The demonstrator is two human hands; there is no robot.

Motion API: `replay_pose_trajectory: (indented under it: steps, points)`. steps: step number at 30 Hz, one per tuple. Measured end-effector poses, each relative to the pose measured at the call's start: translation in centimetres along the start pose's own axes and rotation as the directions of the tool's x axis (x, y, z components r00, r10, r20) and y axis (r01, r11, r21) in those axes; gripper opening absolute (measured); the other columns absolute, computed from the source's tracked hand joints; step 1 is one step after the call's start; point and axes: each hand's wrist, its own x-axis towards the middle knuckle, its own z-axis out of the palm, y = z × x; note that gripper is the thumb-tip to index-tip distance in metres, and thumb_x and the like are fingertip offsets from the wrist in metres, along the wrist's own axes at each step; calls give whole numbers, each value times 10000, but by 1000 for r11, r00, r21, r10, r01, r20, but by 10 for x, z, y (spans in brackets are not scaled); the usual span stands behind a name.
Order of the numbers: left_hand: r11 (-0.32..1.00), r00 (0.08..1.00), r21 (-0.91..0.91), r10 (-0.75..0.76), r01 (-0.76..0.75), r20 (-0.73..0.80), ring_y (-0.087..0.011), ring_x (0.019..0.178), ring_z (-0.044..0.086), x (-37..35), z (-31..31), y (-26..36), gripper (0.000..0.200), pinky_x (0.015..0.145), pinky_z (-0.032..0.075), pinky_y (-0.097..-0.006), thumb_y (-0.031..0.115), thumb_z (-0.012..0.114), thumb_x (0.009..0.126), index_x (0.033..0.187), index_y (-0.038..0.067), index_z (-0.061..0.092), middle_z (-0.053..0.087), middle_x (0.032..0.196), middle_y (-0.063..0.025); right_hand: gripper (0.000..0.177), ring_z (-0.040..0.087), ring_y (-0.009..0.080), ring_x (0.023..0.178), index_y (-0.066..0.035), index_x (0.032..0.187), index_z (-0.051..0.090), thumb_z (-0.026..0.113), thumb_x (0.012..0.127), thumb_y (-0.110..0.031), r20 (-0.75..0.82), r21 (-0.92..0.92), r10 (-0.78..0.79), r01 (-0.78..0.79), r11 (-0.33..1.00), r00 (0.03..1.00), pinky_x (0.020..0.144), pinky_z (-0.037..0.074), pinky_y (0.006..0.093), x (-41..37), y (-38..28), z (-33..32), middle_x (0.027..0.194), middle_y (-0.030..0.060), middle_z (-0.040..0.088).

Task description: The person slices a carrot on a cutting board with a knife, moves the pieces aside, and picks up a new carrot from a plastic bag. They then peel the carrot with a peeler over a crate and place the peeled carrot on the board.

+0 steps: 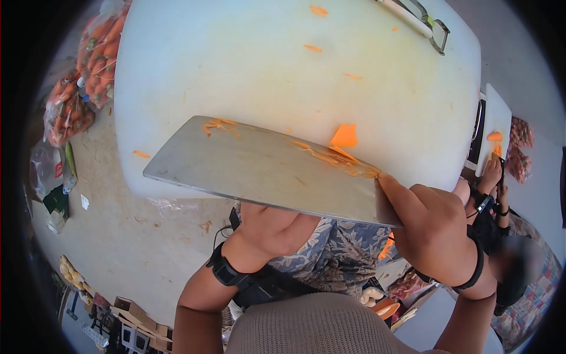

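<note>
My right hand [427, 221] is closed around the grip end of a wide cleaver [265, 177], its thumb on the blade. The blade lies tilted across the near edge of a white cutting board [265, 71]. Thin orange carrot shreds cling along its upper edge. Just beyond that edge sits a flat carrot piece [345, 135] on the board. My left hand [271, 227] is beneath the near side of the blade, and its fingers are hidden behind the metal. A peeler [413, 20] with a pale handle rests at the board's far right.
Bags of carrots [106, 53] stand on the floor at the left. Small carrot scraps [318, 10] dot the board. To the right, another person's hand [490, 174] works at a second board [498, 112] with carrot on it. Cardboard boxes [138, 318] are at the lower left.
</note>
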Motion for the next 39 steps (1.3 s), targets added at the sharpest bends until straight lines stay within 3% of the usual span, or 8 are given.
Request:
replay_pose_trajectory:
  steps: [5, 8, 20, 26, 28, 32, 34, 39]
  points:
    - [987, 972, -85, -114, 134, 205, -278, 981, 632, -27, -8, 5, 275, 852, 508, -394, 77, 669, 788, 1061, 47, 678, 656, 1105, -102, 460, 479, 137, 457, 53, 1098, 620, 636, 646, -33, -31, -19, -42, 41, 999, 999, 411, 372, 284, -19, -5, -12, 573, 7, 409]
    - [688, 744, -345, -436, 638, 506, -270, 1010, 629, -24, -21, 7, 294, 868, 504, -384, 92, 616, 839, 1129, 57, 652, 651, 1138, -107, 486, 461, 136, 454, 62, 1105, 623, 632, 628, -27, -24, 10, -10, 10, 1000, 1000, 409, 368, 282, -27, -6, -13, 570, 10, 397]
    - [779, 903, -461, -331, 425, 272, -269, 1020, 627, -38, 8, 1, 287, 880, 500, -383, 108, 613, 849, 1129, 59, 650, 648, 1150, -103, 496, 481, 153, 471, 57, 1101, 609, 623, 612, -22, -14, -38, -24, 24, 999, 1000, 415, 371, 297, -25, -5, -12, 592, 23, 415]
    - [797, 918, -463, -288, 389, 274, -265, 1020, 625, -44, 10, -2, 294, 891, 496, -378, 113, 636, 839, 1126, 54, 650, 654, 1137, -97, 693, 542, 249, 562, 34, 1146, 592, 625, 455, 66, 71, -4, 62, -62, 998, 996, 512, 414, 357, -22, -4, -11, 667, 73, 505]
    - [828, 891, -370, -301, 421, 339, -283, 986, 636, -35, 2, 0, 289, 863, 507, -385, 96, 663, 817, 1099, 33, 659, 666, 1092, -111, 434, 517, 159, 490, 33, 1092, 595, 636, 670, -59, 22, -48, -16, 17, 999, 1000, 425, 390, 299, -19, -1, -9, 601, 25, 436]
    - [977, 987, -171, -112, 132, 119, -290, 920, 649, -8, -3, -1, 256, 804, 522, -388, 35, 678, 763, 1017, 6, 679, 673, 1025, -122, 375, 523, 163, 481, 13, 1040, 591, 640, 681, -84, 11, -59, -6, 7, 998, 1000, 419, 396, 300, -6, -5, -6, 597, 29, 445]
    - [997, 999, -75, 7, -5, 33, -290, 871, 650, 5, -3, -2, 231, 761, 527, -389, -10, 689, 698, 929, -11, 689, 667, 977, -115, 590, 579, 249, 564, -4, 1088, 596, 626, 504, 78, 106, -54, 78, -72, 996, 991, 500, 423, 351, 1, -6, -3, 656, 69, 550]
    - [999, 999, -40, 17, -19, -49, -288, 855, 645, 8, 0, -2, 223, 740, 527, -382, -32, 690, 658, 880, -12, 695, 664, 945, -91, 543, 599, 257, 588, -5, 1078, 593, 634, 541, 59, 48, 79, 63, -67, 995, 997, 511, 414, 359, 8, 4, 12, 659, 75, 565]
